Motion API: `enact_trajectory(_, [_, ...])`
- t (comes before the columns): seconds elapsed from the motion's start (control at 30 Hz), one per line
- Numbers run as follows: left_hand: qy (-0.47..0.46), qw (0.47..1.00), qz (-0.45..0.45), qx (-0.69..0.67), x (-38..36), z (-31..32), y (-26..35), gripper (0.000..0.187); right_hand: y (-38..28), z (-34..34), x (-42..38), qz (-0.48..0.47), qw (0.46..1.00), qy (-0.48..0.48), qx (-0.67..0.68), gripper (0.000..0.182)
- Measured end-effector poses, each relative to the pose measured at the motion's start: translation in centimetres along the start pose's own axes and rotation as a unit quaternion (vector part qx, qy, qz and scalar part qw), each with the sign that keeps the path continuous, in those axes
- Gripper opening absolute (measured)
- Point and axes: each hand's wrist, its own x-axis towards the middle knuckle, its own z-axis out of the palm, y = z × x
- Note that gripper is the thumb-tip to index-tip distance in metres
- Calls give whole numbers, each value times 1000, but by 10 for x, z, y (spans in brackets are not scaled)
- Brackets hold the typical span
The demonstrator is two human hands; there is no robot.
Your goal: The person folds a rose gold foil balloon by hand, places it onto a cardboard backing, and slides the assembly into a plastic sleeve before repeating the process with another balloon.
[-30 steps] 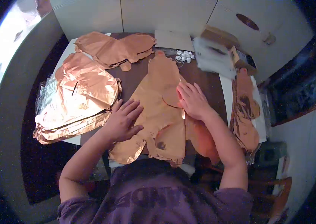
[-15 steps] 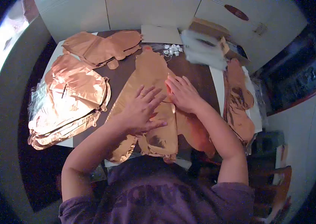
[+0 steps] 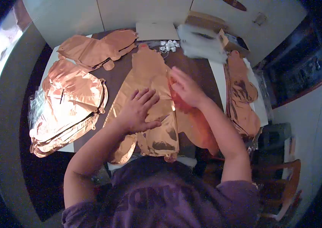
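A flat, copper-coloured foil balloon point(image 3: 149, 72) lies lengthwise in front of me, its narrow end pointing away. My left hand point(image 3: 140, 114) rests palm down over its middle with fingers spread. At the balloon's right edge is my right hand point(image 3: 188, 90), tilted on its side, its fingers stretched out and a little blurred. Beneath that hand, a reddish-lit foil lobe point(image 3: 201, 131) spreads out to the right. Neither hand grips anything.
Stacked foil balloons point(image 3: 73, 85) fill the left side, with another foil piece point(image 3: 96, 47) behind them. Small white ribbon rolls point(image 3: 169, 46), clear plastic bags point(image 3: 201, 43) and an open cardboard box point(image 3: 235, 41) sit at the back. More folded foil point(image 3: 241, 95) lies along the right edge.
My right hand has moved slightly right and tipped onto its side. The left hand stays over the balloon's middle, fingers still spread. The whole view has shifted a little.
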Motion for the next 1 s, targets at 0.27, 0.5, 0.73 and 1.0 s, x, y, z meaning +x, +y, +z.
enact_trajectory(0.27, [-15,1000,-13,23,-2,0,0,86,-83,-94,-110,345,896,-89,-264,50])
enact_trajectory(0.5, [-17,1000,-13,7,-1,-2,3,85,-69,-84,-145,414,900,-79,-114,35])
enact_trajectory(0.73, [-8,1000,-12,0,-1,-2,2,84,-150,-38,-84,31,995,-36,92,20])
enact_trajectory(1.0, [-12,998,32,53,-8,17,-21,69,-79,-19,-58,115,987,36,108,22])
